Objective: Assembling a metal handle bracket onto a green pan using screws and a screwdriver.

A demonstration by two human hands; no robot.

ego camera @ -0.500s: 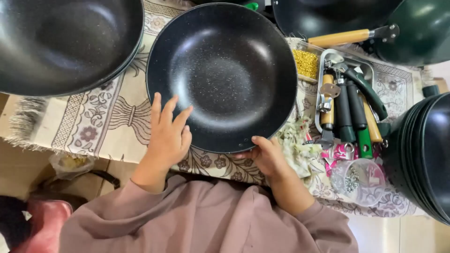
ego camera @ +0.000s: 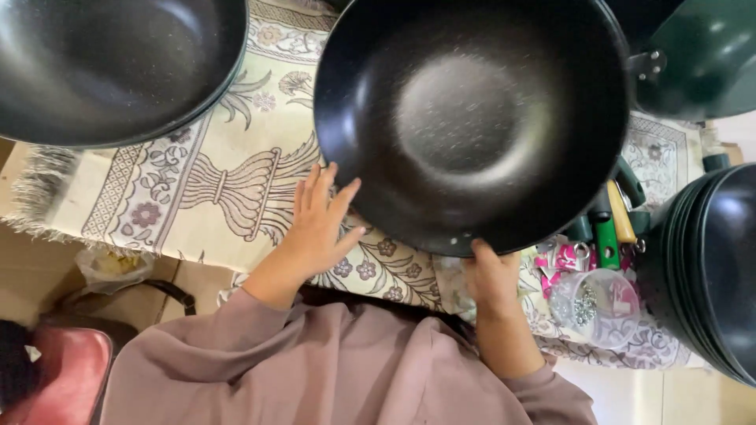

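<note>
Nearest, the left hand (ego camera: 319, 228) lies flat, fingers spread, against the near-left edge of the black wok (ego camera: 472, 118), which sits lifted over the patterned cloth (ego camera: 228, 181). The right hand (ego camera: 490, 277) pinches the wok's near rim. The wok hides most of the green-handled tools (ego camera: 606, 236) beside a clear plastic cup (ego camera: 591, 303). Stacked pans (ego camera: 709, 267) and another wok (ego camera: 110, 67) are cut off.

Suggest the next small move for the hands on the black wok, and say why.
Probably bring the left hand onto the rim of the black wok. Only the right hand grips the near edge, while the left lies flat on the patterned cloth beside it, so the large wok is held one-sided.
</note>
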